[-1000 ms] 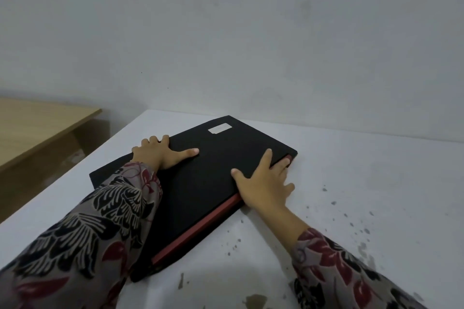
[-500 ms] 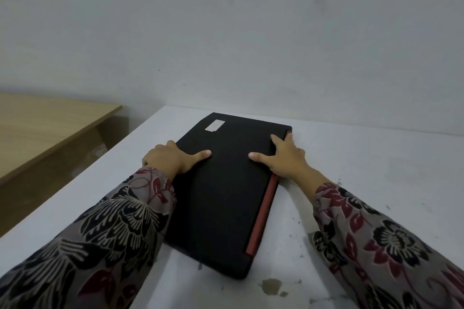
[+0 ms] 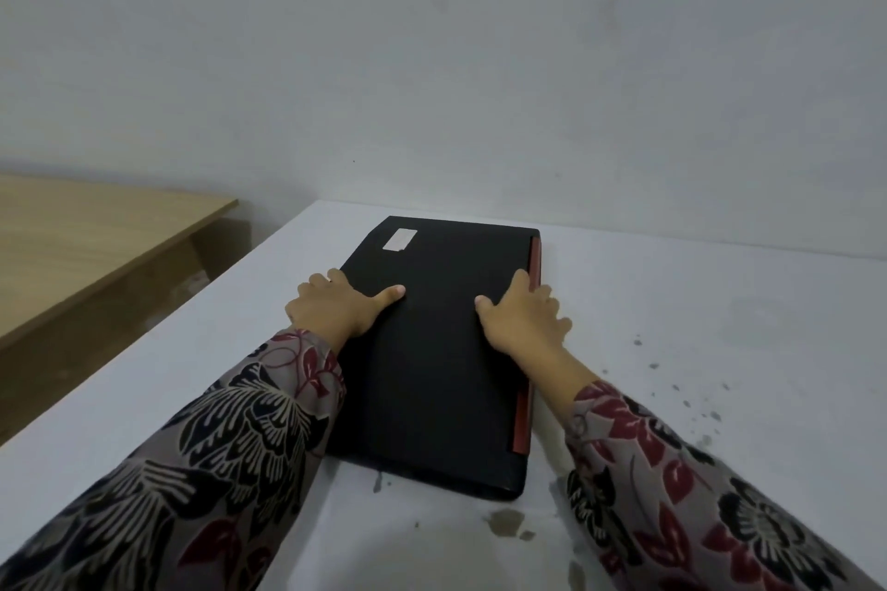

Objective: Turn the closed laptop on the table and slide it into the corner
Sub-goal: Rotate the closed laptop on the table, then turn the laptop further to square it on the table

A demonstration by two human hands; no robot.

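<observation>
A closed black laptop point(image 3: 437, 350) with a red strip along its right edge and a white sticker near its far left corner lies lengthwise on the white table point(image 3: 696, 350). Its far end sits close to the wall, near the table's far left corner. My left hand point(image 3: 336, 307) grips the laptop's left edge, thumb on the lid. My right hand point(image 3: 523, 322) presses on the right edge over the red strip, fingers spread, thumb on the lid.
A grey wall point(image 3: 480, 62) rises directly behind the table. A lower wooden table point(image 3: 81, 245) stands to the left across a gap. Dark stains point(image 3: 509, 521) and specks mark the white table near its front and right.
The laptop has turned clockwise from a diagonal lie to lengthwise toward the wall and slid farther into the corner. Both hands moved with it.
</observation>
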